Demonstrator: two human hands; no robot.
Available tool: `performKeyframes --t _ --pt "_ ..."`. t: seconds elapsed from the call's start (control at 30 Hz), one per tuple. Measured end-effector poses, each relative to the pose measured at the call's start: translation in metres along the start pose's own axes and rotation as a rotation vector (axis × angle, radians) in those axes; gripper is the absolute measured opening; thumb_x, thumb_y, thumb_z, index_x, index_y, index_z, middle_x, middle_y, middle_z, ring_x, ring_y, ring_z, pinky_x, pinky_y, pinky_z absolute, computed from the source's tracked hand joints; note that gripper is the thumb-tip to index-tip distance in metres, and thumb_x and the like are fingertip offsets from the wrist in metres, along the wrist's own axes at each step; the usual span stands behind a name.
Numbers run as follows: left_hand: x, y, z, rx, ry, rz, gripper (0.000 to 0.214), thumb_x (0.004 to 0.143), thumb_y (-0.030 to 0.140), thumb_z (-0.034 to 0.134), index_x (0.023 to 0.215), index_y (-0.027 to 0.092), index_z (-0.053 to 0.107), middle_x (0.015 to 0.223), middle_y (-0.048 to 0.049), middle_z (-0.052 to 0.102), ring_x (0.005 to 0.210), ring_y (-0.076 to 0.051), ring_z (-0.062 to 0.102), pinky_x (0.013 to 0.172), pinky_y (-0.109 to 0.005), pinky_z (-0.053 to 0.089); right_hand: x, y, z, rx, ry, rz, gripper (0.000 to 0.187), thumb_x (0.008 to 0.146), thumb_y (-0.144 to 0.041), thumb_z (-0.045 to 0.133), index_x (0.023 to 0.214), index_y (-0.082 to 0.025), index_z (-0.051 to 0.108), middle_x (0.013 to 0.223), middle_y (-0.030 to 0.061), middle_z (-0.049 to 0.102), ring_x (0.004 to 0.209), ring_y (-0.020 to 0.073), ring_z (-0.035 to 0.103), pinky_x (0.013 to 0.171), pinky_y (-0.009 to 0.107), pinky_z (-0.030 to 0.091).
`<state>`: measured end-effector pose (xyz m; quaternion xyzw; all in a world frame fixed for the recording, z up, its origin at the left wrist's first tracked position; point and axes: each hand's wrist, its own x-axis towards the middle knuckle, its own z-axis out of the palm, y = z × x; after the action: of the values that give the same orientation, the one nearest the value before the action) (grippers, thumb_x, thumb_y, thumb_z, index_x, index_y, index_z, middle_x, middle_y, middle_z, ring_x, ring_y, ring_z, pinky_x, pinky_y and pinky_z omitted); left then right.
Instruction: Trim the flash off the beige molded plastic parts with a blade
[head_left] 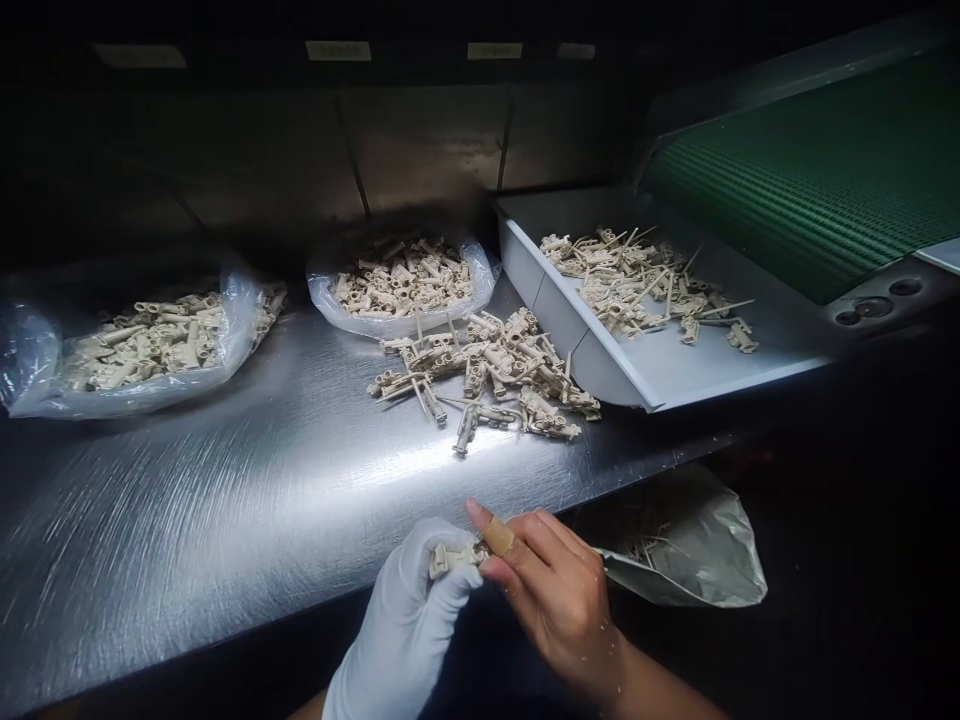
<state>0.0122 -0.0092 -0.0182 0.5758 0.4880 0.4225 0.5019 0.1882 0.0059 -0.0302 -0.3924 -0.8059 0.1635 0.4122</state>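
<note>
My left hand (409, 610), in a white glove, is closed around a small cream plastic moulded part (452, 558) just in front of the table edge. My bare right hand (559, 585) is closed at the part's right end, with a yellowish tape band around one finger. What its fingers pinch there is hidden. Beyond both hands, a loose pile of similar cream parts (495, 370), several with thin sticks on them, lies on the metal table (300, 480).
Two clear plastic bags, a left one (150, 400) and a middle one (360, 322), hold many cream parts. A grey tray (720, 375) with more parts stands below a green conveyor belt (810, 170). Under the table edge at right hangs an open bag (705, 560) with thin scraps.
</note>
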Motion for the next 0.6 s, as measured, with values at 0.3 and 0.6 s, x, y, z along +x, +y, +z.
performKeyframes --t 0.3,0.6 --pt "0.004 -0.004 0.003 -0.202 -0.039 -0.138 0.024 0.101 0.038 0.062 0.083 0.022 0.066 0.081 0.0025 0.060 0.077 -0.014 0.057 0.076 -0.025 0.050 0.003 0.002 -0.004 0.446 -0.052 0.317 0.039 0.108 -0.052 0.049 0.121 -0.023 0.072 0.082 0.0024 0.065 0.069 0.0155 0.059 0.061 0.025 0.048" --pt "-0.002 -0.009 -0.001 -0.221 0.124 -0.116 0.009 0.099 0.033 0.067 0.100 0.028 0.074 0.094 0.0003 0.073 0.085 -0.015 0.068 0.085 -0.025 0.056 0.003 0.006 -0.008 0.275 -0.119 0.384 0.031 0.112 -0.027 0.041 0.136 -0.024 0.059 0.099 0.0047 0.067 0.087 0.0178 0.065 0.079 0.027 0.053"
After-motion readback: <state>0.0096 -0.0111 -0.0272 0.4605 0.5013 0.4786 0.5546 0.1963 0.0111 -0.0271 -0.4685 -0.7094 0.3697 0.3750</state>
